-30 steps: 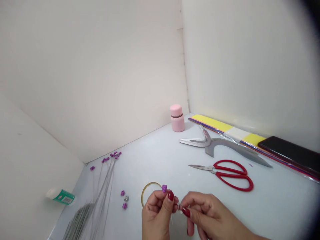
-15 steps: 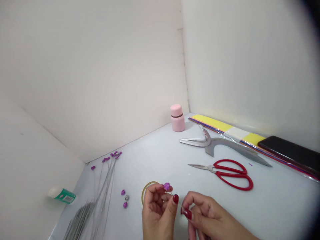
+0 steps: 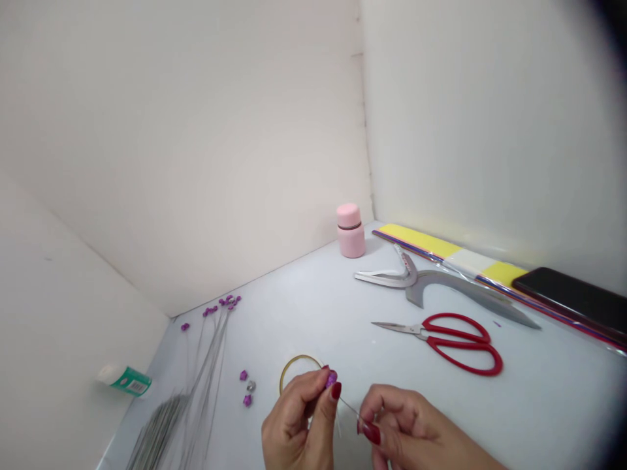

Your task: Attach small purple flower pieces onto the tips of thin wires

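Observation:
Between the thumb and index finger of my left hand point(image 3: 302, 421) is a small purple bead point(image 3: 331, 379), partly covered by the fingertips. A thin wire point(image 3: 349, 407) runs from the bead to my right hand point(image 3: 406, 424), whose thumb and index finger pinch it. Behind my left hand, a gold-coloured ring point(image 3: 292, 361) lies on the table, partly hidden. Two loose purple beads point(image 3: 243, 375) and a silver one point(image 3: 251, 386) lie to the left. Farther left, several wires point(image 3: 211, 362) bear purple beads at their far ends.
Red-handled scissors point(image 3: 455, 339) lie right of centre, with a grey curved piece point(image 3: 470, 294) behind them. A pink jar point(image 3: 351, 232) stands at the back. A black phone point(image 3: 568, 297) rests on coloured sheets point(image 3: 416, 239). A green-and-white tube point(image 3: 130, 380) is at the left.
My left hand has turned and closed its fingertips over the purple bead, which sits slightly lower. More wire shows between my hands. The view has shifted slightly.

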`<state>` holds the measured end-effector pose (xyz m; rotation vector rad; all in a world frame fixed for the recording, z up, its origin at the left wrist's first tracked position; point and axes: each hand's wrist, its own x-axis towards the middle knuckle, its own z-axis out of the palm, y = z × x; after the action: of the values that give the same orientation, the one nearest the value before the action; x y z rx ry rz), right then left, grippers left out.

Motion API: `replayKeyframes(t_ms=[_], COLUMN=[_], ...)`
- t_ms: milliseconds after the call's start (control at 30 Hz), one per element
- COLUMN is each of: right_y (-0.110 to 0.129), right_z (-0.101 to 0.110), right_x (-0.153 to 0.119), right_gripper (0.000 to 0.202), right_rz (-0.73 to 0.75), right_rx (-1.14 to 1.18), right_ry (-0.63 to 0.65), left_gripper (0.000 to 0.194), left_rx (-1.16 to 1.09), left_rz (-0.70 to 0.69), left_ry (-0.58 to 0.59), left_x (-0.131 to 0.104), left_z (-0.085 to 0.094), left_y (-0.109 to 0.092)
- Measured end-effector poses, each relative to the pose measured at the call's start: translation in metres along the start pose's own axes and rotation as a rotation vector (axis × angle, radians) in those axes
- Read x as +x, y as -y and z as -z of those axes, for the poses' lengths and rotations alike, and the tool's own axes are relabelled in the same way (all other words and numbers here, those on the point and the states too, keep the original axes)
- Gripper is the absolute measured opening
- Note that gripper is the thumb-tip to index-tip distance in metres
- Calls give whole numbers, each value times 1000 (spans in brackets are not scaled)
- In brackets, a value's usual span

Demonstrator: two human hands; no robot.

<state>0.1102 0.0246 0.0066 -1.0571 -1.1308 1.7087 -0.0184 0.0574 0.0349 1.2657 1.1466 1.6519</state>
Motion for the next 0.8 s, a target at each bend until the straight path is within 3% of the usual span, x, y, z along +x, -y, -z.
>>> replayKeyframes(t_ms=[200,300,500,633,800], right_y=[2,6,42,60,62], right_z=[5,7,5,0,-4], right_x=[-1,-4,-4,4,14], right_gripper=[42,37,26,18,16], right_rz=[-18,12,304,321,307], right_rx=[10,28,-16,-34,21], right_ry=[25,30,-133,-81,-99], left_gripper=[15,16,12,13,17], left_rx=[-52,-21,9,75,107], left_rz=[145,134,-8,-178,-302], left_ry=[58,66,102,132,128], left_x=[0,0,1,3,9], left_z=[-2,-3,-2,-1,2], left_y=[-1,-3,-6,-6,-3])
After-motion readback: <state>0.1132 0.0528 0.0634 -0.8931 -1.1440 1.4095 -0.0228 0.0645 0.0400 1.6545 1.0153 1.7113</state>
